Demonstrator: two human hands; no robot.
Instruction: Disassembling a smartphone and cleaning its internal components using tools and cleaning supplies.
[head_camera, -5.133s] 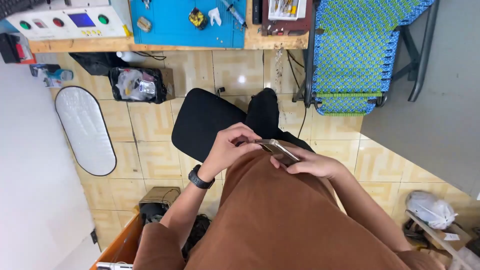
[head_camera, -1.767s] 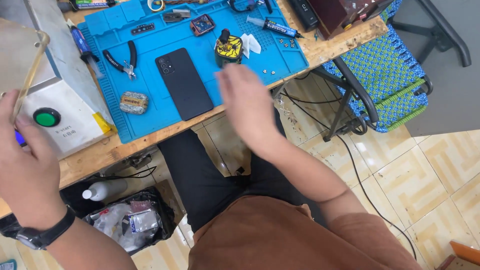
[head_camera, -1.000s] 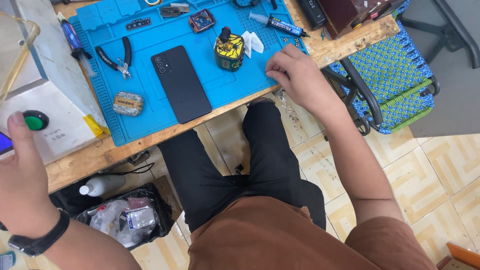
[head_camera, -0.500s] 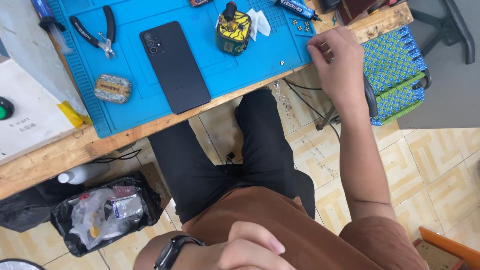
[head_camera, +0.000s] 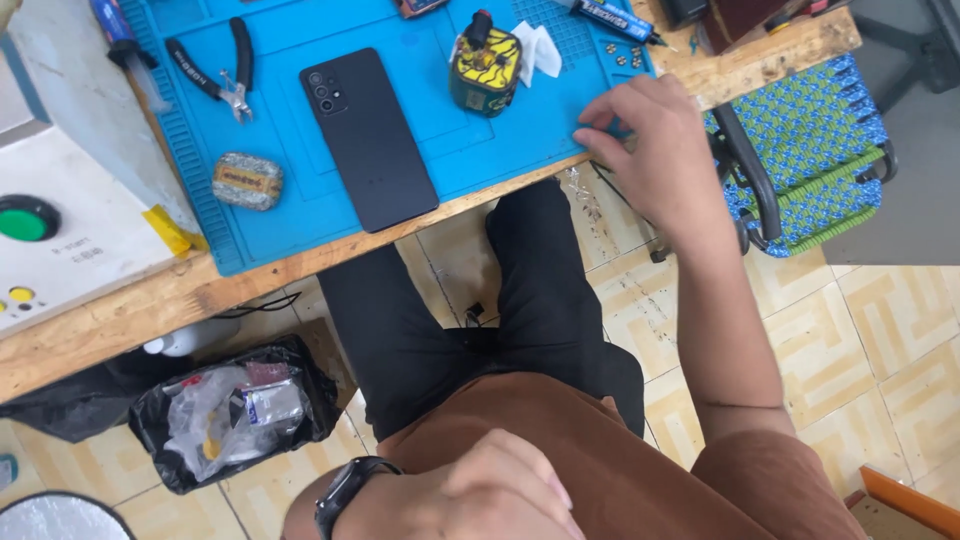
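- Blue mat (head_camera: 300, 200) is the thing the right hand (head_camera: 655, 150) touches; it lies flat on the wooden tabletop (head_camera: 150, 300), and the fingertips (head_camera: 590, 118) press on its near right edge.
- The right hand is half-curled and grasps nothing; I see no object between its fingers.
- The left hand (head_camera: 500, 495) rests low near the brown shirt, loosely clenched, with a black watch (head_camera: 345, 488) on the wrist; if it holds something, I cannot tell.
- The mat looks soft, rubbery and light (probably it bends easily), so I judge a pinch at the edge or a corner is the best hold.
- Its long axis runs left to right along the tabletop edge, a little tilted in the view.
- On the mat lie a black phone (head_camera: 368, 135) face down, pliers (head_camera: 215, 75), a yellow container (head_camera: 485, 70) and small screws (head_camera: 622, 58).
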